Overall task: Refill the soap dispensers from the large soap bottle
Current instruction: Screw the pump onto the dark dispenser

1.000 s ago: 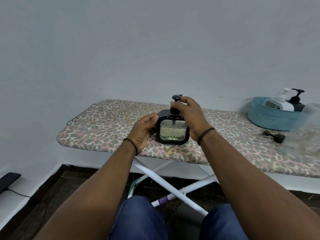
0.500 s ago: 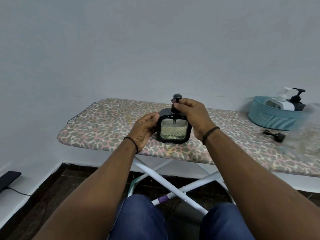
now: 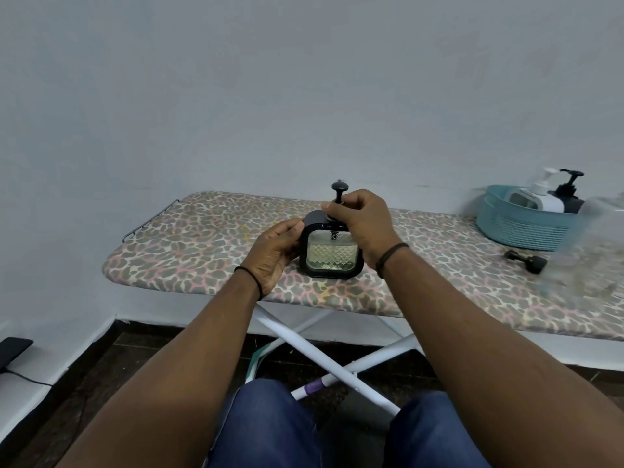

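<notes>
We hold the black square soap dispenser [image 3: 332, 249] upright on the ironing board [image 3: 202, 244]. Our left hand [image 3: 275, 253] wraps its side; our right hand [image 3: 363, 219] pinches the pump collar [image 3: 337, 216] on top. Well right of this grip, a teal basket [image 3: 520, 226] holds two more dispensers [image 3: 548, 194].

Both your forearms reach forward, bare, a dark band on each wrist. Your left hand [image 3: 275, 253] is cupped, thumb and fingers [image 3: 293, 228] curled inward in a grip. Your right hand [image 3: 363, 221] is raised slightly higher, knuckles up, fingertips pinched together.
</notes>
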